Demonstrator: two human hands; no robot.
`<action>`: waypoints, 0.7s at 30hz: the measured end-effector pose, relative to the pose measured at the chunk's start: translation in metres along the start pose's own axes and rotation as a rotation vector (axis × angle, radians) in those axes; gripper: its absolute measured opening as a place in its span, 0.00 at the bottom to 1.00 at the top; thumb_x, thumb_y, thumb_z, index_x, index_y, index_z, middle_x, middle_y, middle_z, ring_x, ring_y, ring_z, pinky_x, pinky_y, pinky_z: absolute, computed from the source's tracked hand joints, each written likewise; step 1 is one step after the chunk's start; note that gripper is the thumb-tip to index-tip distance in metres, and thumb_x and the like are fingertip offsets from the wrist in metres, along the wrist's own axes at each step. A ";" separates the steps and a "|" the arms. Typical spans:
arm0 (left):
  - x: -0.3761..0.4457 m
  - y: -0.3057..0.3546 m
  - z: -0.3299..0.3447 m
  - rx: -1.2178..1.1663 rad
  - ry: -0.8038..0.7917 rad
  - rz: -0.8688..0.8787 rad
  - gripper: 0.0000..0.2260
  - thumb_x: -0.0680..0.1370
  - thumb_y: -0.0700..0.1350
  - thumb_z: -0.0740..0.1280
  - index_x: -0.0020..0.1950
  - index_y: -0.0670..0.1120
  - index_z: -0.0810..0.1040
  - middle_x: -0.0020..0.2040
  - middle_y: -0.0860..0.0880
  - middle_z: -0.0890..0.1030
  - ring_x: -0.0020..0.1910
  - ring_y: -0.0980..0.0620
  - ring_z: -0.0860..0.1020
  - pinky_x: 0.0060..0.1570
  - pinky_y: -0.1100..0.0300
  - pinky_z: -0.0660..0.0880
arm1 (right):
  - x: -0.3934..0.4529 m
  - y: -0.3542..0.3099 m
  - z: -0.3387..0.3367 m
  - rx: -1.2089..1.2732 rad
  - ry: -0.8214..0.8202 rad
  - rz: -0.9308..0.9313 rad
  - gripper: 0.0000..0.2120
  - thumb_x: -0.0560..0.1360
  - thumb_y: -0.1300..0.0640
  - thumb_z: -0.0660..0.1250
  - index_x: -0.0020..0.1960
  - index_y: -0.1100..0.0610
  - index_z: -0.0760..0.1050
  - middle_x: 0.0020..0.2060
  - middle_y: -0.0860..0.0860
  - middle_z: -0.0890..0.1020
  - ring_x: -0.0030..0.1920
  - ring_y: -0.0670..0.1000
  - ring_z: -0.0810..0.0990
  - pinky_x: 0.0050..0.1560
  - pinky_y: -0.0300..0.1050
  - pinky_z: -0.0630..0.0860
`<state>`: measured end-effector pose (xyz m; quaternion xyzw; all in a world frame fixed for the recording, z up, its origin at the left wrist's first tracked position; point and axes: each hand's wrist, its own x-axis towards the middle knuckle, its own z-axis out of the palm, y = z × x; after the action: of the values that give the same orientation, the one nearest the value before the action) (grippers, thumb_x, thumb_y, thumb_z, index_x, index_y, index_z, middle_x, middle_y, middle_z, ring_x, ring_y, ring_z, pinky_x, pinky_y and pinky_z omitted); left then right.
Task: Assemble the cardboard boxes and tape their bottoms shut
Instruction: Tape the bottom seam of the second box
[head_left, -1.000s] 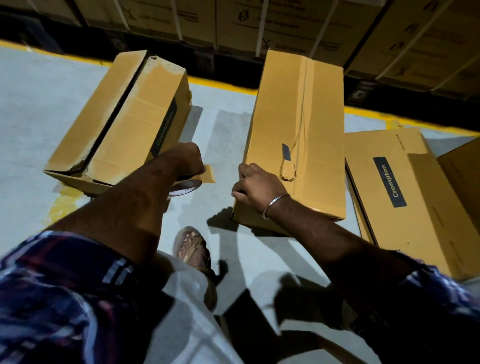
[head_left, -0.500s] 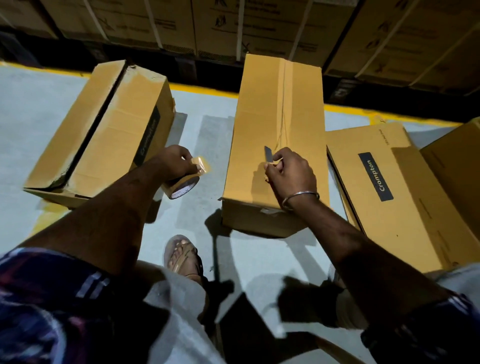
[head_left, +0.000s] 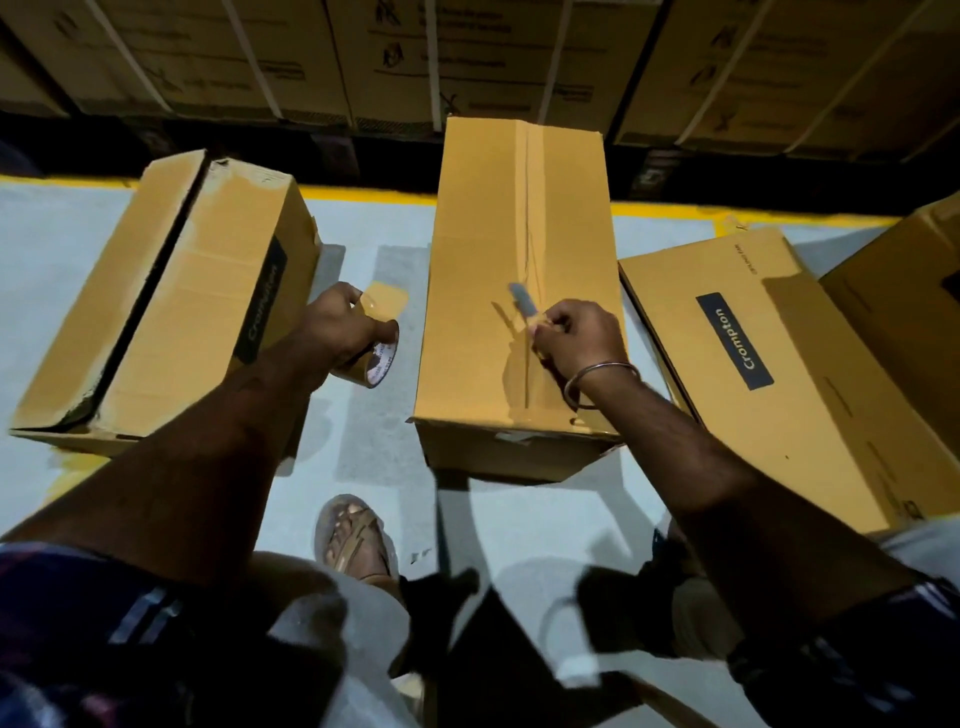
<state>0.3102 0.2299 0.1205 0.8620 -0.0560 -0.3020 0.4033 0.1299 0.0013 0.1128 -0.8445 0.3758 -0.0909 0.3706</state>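
Middle box (head_left: 519, 291) standing on the floor (head_left: 363, 457), seam taped. Right hand (head_left: 582, 338) pinching a small blade (head_left: 522, 300) over the seam; left hand (head_left: 337, 327) gripping tape roll (head_left: 379, 358). Better to cut tape cleanly, then press end flat

Four cardboard boxes lie on the floor: one (head_left: 166, 306) left of the hands, one (head_left: 519, 291) between them under the right hand (head_left: 582, 338), two (head_left: 769, 364) (head_left: 904, 291) to its right. One tape roll (head_left: 376, 353) in the left hand (head_left: 337, 327). One small blade (head_left: 522, 299). One bangle (head_left: 597, 376).
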 end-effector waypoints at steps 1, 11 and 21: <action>0.001 0.002 0.004 -0.037 0.026 0.006 0.16 0.74 0.42 0.78 0.49 0.53 0.71 0.48 0.48 0.80 0.41 0.53 0.78 0.36 0.58 0.73 | 0.004 0.006 -0.008 0.095 0.042 0.017 0.06 0.76 0.57 0.74 0.46 0.59 0.83 0.41 0.55 0.84 0.37 0.50 0.82 0.31 0.38 0.79; 0.009 0.008 0.034 -0.126 0.021 -0.066 0.28 0.56 0.51 0.82 0.52 0.53 0.75 0.50 0.42 0.86 0.46 0.40 0.87 0.48 0.36 0.84 | 0.032 0.053 -0.036 0.147 0.097 0.122 0.05 0.75 0.55 0.77 0.41 0.53 0.83 0.40 0.53 0.84 0.43 0.54 0.84 0.43 0.49 0.83; 0.000 0.016 0.057 -0.169 0.159 -0.090 0.23 0.65 0.46 0.81 0.52 0.56 0.73 0.54 0.45 0.83 0.52 0.42 0.84 0.50 0.38 0.84 | 0.026 0.076 -0.010 0.325 0.294 0.374 0.10 0.85 0.53 0.61 0.61 0.57 0.74 0.52 0.56 0.82 0.55 0.58 0.80 0.48 0.42 0.67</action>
<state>0.2800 0.1814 0.1046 0.8476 0.0404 -0.2543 0.4639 0.1009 -0.0562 0.0641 -0.6680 0.5551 -0.2016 0.4528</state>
